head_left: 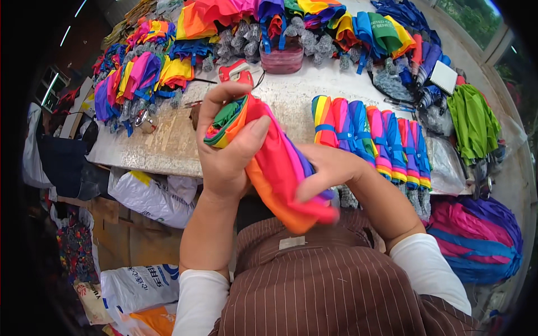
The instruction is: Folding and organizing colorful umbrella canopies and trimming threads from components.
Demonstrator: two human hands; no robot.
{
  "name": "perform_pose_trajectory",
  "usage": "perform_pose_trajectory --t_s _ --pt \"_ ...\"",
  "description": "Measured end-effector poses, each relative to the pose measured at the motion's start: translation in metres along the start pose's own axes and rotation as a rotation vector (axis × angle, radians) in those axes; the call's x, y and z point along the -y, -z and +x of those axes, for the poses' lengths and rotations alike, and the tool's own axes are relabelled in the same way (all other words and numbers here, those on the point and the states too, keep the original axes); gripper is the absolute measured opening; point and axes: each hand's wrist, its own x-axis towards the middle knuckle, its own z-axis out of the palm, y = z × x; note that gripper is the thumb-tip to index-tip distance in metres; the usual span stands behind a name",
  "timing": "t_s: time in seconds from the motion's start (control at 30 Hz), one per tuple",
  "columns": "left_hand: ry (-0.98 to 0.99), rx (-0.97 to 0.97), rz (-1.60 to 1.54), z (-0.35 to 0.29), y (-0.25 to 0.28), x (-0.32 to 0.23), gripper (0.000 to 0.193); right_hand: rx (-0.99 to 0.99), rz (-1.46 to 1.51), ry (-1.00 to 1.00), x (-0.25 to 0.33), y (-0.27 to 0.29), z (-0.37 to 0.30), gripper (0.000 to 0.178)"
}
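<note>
rainbow umbrella [276, 162], partly rolled, sits in front of the white table [171, 137]; the left hand [227, 143] grips its upper end, the right hand [332, 169] clasps its lower side. no strap looks fastened around it. beyond, strapped umbrellas [379, 137] look finished; looser umbrellas [208, 21] seem left to roll.

Pink, orange, purple and green umbrella [276, 162], brown pinstriped apron [319, 285], white sleeves [430, 270]
</note>
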Motion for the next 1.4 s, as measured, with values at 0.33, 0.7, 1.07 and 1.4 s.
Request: perform_pose_trajectory --t_s 0.33,0.7,1.07,1.4 --pt "0.029 0.206 -0.565 0.011 0.012 0.006 0.054 -0.188 -0.046 0.027 -0.045 0.047 -0.015 0.083" --pt "-0.186 0.438 -0.266 -0.002 -0.020 -0.010 0.060 0.401 0.796 0.126 -0.046 -0.020 0.002 0.073" --pt "-0.083 0.202 -0.216 0.017 0.001 0.010 0.054 0.049 0.678 0.058 -0.046 -0.026 -0.009 0.071" --pt "0.268 0.055 -0.533 -0.015 0.069 0.078 0.090 -0.550 -0.390 -0.169 -0.046 -0.028 -0.005 0.064"
